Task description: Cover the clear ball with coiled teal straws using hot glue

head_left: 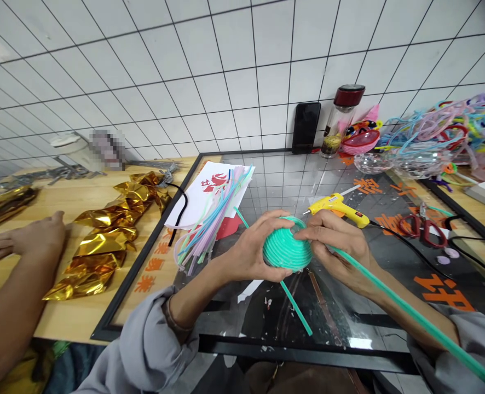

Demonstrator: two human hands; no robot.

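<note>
A small round bowl shape coiled from green pipe cleaner (287, 249) sits in my left hand (253, 249), whose fingers and thumb wrap around its side. My right hand (336, 243) pinches the strand at the rim of the coil. From that grip a long green pipe cleaner (406, 307) runs down to the right, past my forearm. Another straight green pipe cleaner (296, 309) lies on the glass below the bowl. A yellow hot glue gun (336, 208) rests just beyond my right hand.
Pastel pipe cleaners (209, 224) lie on white paper (180, 216). Red-handled scissors (423, 227) are at right, before a tangled pipe-cleaner heap (443, 131). A phone (306, 128) and a glass bottle (336, 126) stand by the wall. Gold foil (103, 241) and another person's arm (24, 279) are left.
</note>
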